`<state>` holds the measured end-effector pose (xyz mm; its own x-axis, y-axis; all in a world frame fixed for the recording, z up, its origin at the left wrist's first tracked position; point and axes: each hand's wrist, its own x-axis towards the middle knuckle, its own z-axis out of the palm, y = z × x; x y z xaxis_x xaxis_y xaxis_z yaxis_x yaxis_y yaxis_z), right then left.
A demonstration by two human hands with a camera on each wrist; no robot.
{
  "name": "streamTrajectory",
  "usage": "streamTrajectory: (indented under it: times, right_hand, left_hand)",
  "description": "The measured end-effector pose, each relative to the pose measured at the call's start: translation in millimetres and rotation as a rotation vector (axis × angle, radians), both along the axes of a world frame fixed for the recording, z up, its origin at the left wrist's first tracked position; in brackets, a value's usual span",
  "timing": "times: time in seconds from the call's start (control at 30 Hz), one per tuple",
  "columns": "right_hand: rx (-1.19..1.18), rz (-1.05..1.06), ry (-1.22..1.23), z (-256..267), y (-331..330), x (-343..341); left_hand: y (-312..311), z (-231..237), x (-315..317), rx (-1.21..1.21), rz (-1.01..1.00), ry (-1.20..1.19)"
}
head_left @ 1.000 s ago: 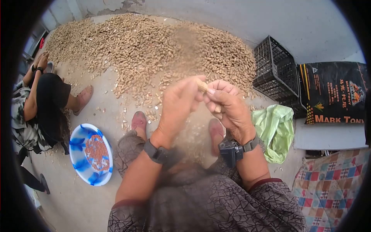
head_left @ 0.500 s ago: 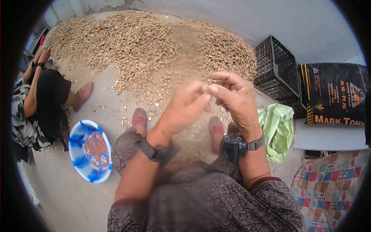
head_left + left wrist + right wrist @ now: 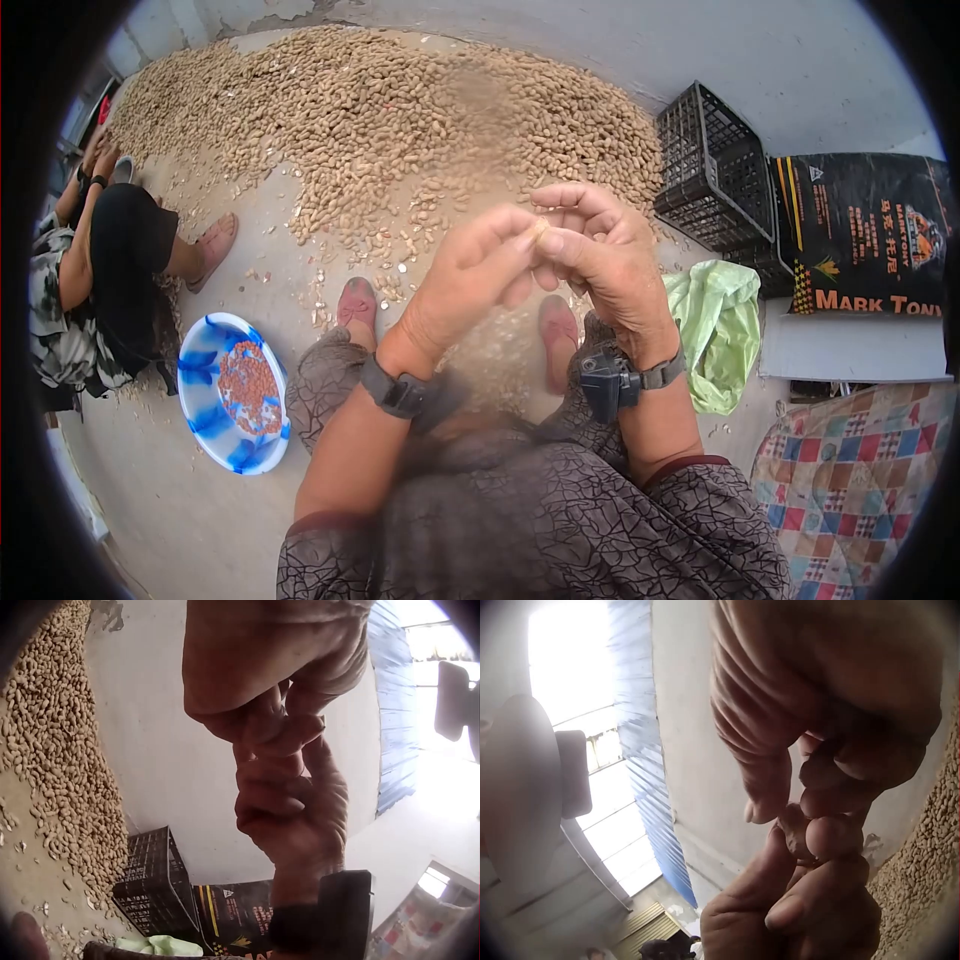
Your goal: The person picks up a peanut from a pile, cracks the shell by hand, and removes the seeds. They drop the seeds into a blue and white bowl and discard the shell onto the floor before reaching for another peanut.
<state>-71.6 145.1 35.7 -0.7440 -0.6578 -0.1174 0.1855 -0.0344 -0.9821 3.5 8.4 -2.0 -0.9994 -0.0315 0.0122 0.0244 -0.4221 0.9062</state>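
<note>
In the head view, my left hand [image 3: 462,268] and right hand [image 3: 612,268] meet at the fingertips in front of my body. Between them is a small tan peanut [image 3: 541,228], mostly covered by thumbs and fingers. The right wrist view shows the peanut [image 3: 796,834] pinched by the left thumb and index finger from below, with the right thumb and fingers on it from above. Curled right fingers hide the right palm. In the left wrist view the fingers cover the peanut.
A large peanut heap [image 3: 380,130] spreads along the wall. A blue-and-white basin [image 3: 200,405] with shelled red peanuts stands at left, near another seated person [image 3: 135,240]. At right are a black crate [image 3: 715,170], a green bag [image 3: 715,335], a black sack [image 3: 865,235] and a patchwork cloth [image 3: 850,470].
The hands have drawn closer around the peanut, whose pale shell showed more one second ago. My right hand has turned, its fingers now raised above the thumb.
</note>
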Motion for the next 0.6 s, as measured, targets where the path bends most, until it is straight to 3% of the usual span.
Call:
streamTrajectory:
  times: [0.17, 0.33, 0.53, 0.6]
  right_hand:
    - [0.047, 0.071, 0.021, -9, 1, -4]
    - [-0.017, 0.209, -0.123, -1, 1, -5]
    - [-0.142, 0.175, -0.243, -4, -6, 4]
    - [-0.151, 0.160, -0.223, -5, -9, 3]
  left_hand:
    - [6, -2, 0, -0.020, 0.056, -0.016]
    - [4, 3, 2, -0.044, 0.057, 0.060]
    - [-1, 9, 6, 0.048, -0.031, 0.084]
    - [3, 12, 7, 0.016, 0.035, 0.097]
